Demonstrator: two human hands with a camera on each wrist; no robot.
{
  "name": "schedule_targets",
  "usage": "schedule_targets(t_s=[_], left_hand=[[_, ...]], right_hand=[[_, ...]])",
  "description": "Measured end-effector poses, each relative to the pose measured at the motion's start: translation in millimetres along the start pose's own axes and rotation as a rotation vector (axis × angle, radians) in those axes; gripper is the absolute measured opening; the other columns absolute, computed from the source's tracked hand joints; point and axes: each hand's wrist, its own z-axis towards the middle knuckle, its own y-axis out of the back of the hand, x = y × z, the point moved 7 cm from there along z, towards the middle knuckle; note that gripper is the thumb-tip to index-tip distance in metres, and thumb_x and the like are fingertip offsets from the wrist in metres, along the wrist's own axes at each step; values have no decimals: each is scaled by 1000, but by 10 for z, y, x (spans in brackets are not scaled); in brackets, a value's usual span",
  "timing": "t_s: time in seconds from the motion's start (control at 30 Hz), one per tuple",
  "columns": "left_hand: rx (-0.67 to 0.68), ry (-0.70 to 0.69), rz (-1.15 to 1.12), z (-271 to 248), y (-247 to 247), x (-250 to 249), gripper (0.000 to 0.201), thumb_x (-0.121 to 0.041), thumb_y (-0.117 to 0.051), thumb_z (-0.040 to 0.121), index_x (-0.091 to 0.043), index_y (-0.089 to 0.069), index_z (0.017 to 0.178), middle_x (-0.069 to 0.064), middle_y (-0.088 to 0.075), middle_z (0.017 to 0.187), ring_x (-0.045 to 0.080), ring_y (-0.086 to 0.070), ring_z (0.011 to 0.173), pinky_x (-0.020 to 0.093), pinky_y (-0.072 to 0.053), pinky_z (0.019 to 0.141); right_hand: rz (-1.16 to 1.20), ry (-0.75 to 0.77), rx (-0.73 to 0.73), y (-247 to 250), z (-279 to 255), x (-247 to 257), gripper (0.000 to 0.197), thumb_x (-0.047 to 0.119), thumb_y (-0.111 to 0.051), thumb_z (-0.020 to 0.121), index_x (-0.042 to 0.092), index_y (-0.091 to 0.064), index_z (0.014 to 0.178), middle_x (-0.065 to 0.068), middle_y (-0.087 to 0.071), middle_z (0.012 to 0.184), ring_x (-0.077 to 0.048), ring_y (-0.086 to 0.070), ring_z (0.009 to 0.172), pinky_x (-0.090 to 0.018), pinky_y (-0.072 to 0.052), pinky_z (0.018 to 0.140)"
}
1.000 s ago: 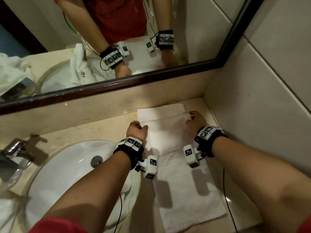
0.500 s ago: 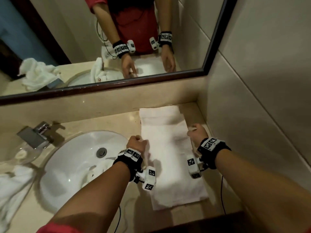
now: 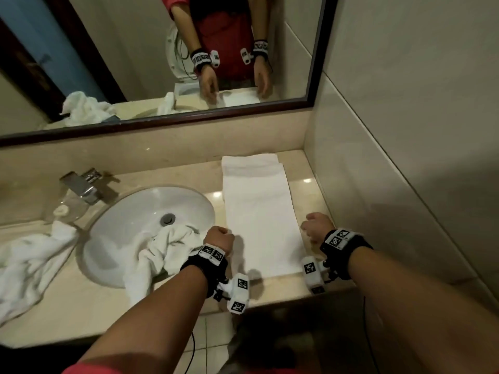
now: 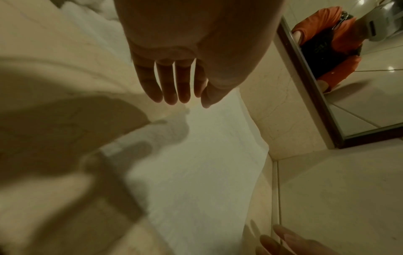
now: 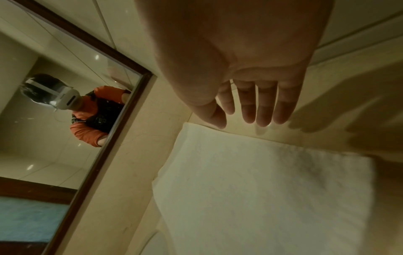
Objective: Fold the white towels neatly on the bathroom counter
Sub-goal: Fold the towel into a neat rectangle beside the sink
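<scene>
A long white towel (image 3: 259, 211) lies flat as a narrow folded strip on the beige counter (image 3: 305, 171), running from the back wall to the front edge. My left hand (image 3: 220, 236) hovers at the strip's left edge near its front end, fingers straight and holding nothing (image 4: 172, 86). My right hand (image 3: 314, 226) hovers just off the right edge, fingers also straight and empty (image 5: 250, 107). The wrist views show the towel (image 4: 196, 172) (image 5: 261, 189) below both palms.
A crumpled white towel (image 3: 162, 249) hangs over the front rim of the sink (image 3: 135, 211). Another towel (image 3: 27, 263) lies heaped at the far left, behind it a chrome tap (image 3: 83, 187). A tiled wall (image 3: 378, 184) borders the counter's right side; a mirror (image 3: 162, 63) spans the back.
Both hands let go of the towel's far fold and drew back along its sides toward the front edge. Their fingers have straightened. The towel now lies smooth.
</scene>
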Motion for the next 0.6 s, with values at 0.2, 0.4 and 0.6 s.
schedule_targets(t_s=[0.2, 0.4, 0.6], left_hand=[[16, 26, 65, -299, -66, 366, 20, -15, -51, 93, -6, -64, 80, 19, -64, 87, 34, -64, 83, 38, -54, 80], [81, 70, 104, -340, -219, 630, 20, -18, -56, 91, -3, -70, 92, 16, -68, 84, 31, -65, 74, 31, -50, 64], [121, 69, 157, -363, -300, 617, 14, -19, -64, 78, -16, -62, 65, 2, -61, 62, 20, -57, 59, 21, -38, 51]], right_hand=[[-183, -44, 14, -50, -192, -414, 39, 7, -58, 85, -5, -58, 122, -16, -61, 97, -27, -58, 86, -30, -44, 72], [-333, -27, 18, -74, -317, -528, 27, 16, -60, 88, 4, -67, 111, -16, -68, 112, -28, -63, 94, -27, -45, 76], [-308, -43, -79, -103, -423, -528, 25, 14, -67, 82, 5, -70, 105, -14, -69, 107, -31, -64, 99, -27, -50, 81]])
